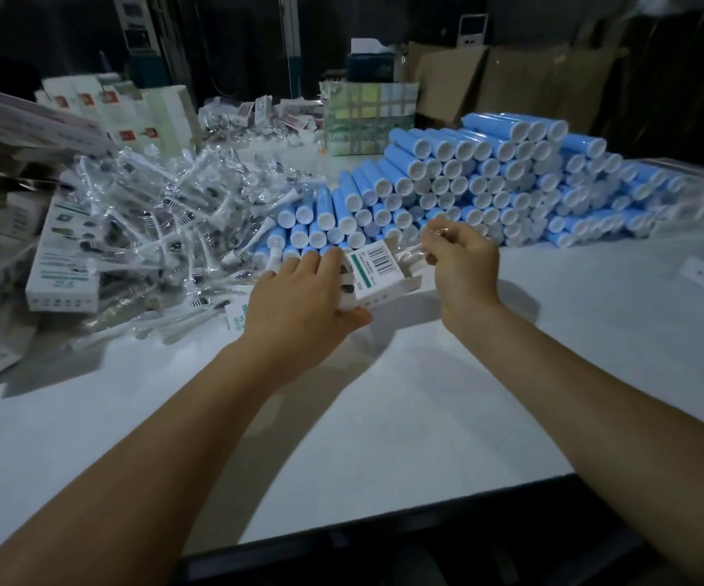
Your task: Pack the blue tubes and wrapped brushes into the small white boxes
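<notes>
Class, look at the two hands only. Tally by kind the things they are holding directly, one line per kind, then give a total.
small white box: 1, gripped by the left hand
wrapped brush: 1, pinched by the right hand at the box's open end
Total: 2
</notes>
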Available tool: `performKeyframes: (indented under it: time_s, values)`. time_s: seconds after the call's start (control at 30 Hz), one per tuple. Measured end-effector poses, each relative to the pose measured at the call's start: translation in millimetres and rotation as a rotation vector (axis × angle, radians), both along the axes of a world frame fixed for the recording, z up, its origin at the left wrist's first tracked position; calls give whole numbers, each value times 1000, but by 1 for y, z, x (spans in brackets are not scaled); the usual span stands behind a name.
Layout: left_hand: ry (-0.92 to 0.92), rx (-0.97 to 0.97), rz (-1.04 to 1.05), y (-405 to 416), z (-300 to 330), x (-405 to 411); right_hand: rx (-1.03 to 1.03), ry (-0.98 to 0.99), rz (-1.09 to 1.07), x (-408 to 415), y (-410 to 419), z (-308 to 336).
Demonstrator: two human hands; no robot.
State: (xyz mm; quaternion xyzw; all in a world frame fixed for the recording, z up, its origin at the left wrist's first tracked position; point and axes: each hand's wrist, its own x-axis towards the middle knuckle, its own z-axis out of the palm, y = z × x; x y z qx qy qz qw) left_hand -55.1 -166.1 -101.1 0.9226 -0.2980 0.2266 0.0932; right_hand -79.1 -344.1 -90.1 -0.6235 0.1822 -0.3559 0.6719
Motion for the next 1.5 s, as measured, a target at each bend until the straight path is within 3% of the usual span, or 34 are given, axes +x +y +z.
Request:
performKeyframes:
  time_s: [0.33,0.5,0.57,0.63,0.73,1.23,1.5]
  values:
    - [-32,-25,-2,-3,1,-4,-117,-103,-141,-5,9,-2]
    - [-50,-45,-3,-4,-1,-4,-286,25,120,-7,24,-9]
    - [-46,-48,4,-3,-1,-1,-256,-3,198,-7,27,-7]
    - [-21,-70,39,1,0,3,-239,-66,133,-9,24,-3]
    - [-16,-88,106,3,0,9,-383,-37,-30,-17,18,-6]
    - [-98,-66,97,2,-5,7,-438,35,227,-20,27,-18]
    - [-168,81,0,3,-10,2,-419,243,342,-17,24,-18]
